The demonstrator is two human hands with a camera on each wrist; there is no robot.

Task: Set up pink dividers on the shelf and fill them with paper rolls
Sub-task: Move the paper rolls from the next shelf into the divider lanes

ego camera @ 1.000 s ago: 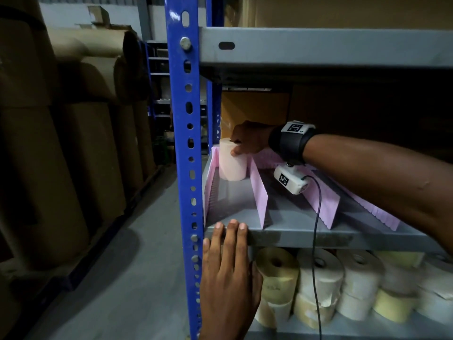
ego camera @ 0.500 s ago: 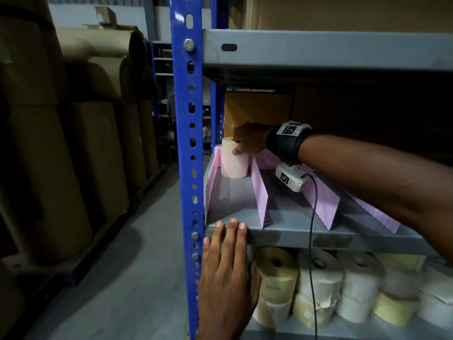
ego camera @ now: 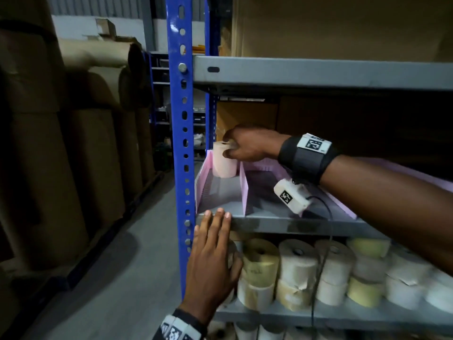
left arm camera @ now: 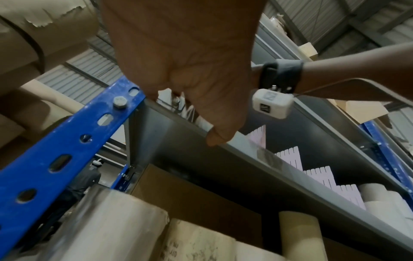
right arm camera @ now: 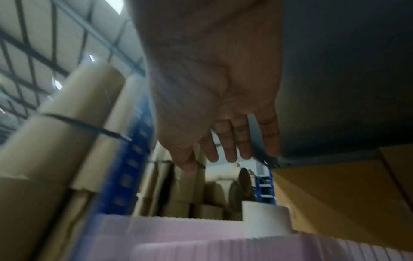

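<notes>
A pale pink paper roll (ego camera: 224,163) stands upright at the back of the leftmost compartment, between pink dividers (ego camera: 244,190) on the grey shelf (ego camera: 294,225). My right hand (ego camera: 230,149) hovers at the roll's top edge. In the right wrist view its fingers (right arm camera: 225,146) hang loose and spread above the roll (right arm camera: 263,219), holding nothing. My left hand (ego camera: 217,217) lies flat against the shelf's front edge with straight fingers. Its thumb (left arm camera: 218,139) touches the shelf lip. More divider tops (left arm camera: 290,159) show beyond it.
A blue perforated upright (ego camera: 182,143) borders the shelf on the left. The shelf below holds several white and yellow rolls (ego camera: 296,263). Another grey shelf (ego camera: 318,72) sits close overhead. Large brown paper rolls (ego camera: 73,155) line the aisle at left. A cable (ego camera: 321,266) hangs from my right wrist.
The right hand stays at the top of the roll and the roll stands in the same spot. The left hand has not moved from the shelf edge.
</notes>
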